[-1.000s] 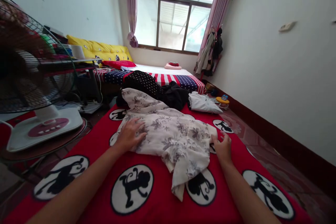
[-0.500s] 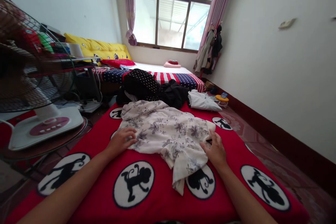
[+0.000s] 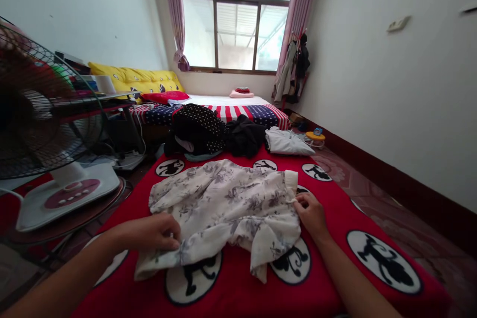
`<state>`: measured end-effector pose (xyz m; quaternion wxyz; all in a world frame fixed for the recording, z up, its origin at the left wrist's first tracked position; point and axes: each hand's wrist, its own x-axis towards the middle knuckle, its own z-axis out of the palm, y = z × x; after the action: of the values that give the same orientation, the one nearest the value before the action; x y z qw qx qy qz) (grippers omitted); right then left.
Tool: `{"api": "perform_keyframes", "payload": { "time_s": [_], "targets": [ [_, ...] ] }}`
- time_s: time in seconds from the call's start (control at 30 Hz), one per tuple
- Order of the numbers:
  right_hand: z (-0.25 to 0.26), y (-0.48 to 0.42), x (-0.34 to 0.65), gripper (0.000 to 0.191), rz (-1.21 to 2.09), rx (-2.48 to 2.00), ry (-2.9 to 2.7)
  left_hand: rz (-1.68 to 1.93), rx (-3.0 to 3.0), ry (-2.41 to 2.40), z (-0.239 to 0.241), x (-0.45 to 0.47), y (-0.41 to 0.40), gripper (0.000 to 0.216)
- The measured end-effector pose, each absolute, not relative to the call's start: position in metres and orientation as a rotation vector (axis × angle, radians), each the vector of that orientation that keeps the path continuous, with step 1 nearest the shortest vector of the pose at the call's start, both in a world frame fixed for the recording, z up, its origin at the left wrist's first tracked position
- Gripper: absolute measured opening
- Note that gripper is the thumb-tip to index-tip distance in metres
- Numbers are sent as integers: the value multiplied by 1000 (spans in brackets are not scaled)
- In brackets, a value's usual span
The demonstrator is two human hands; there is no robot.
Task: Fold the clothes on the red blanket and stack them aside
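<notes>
Left hand (image 3: 152,232) and right hand (image 3: 311,213) pinch a cream, grey-flowered cloth garment (image 3: 227,201).
Palms down, left fingers closed on its near-left hem, right fingertips on its right edge; it lies long-ways left to right on the red monkey-print fleece blanket (image 3: 335,194).

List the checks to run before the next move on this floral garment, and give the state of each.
1. Left hand grips the garment at its near left edge: ok.
2. Right hand pinches its right edge: ok.
3. Garment lies smooth: not ok, the near side is bunched and a flap trails.
4. Garment apart from the dark pile: ok.
5. Blanket flat beneath: ok.
6. Nothing caught under the garment: cannot tell.
</notes>
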<state>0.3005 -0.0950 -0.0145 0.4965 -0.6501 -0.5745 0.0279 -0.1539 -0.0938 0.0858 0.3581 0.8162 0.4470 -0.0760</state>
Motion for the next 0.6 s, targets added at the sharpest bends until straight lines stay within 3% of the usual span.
{"api": "perform_keyframes", "payload": {
  "time_s": [0.1, 0.33, 0.6],
  "targets": [
    [-10, -100, 298, 16, 162, -1587, -1276, -202, 1927, 1116, 90, -138, -90, 32],
    [0, -115, 306, 14, 153, -1489, -841, 730, 2250, 1016, 60, -52, -50, 31],
    [-6, -124, 342, 14, 61, -1416, -540, 724, 2703, 1047, -7, -14, -42, 46]
  ]
}}
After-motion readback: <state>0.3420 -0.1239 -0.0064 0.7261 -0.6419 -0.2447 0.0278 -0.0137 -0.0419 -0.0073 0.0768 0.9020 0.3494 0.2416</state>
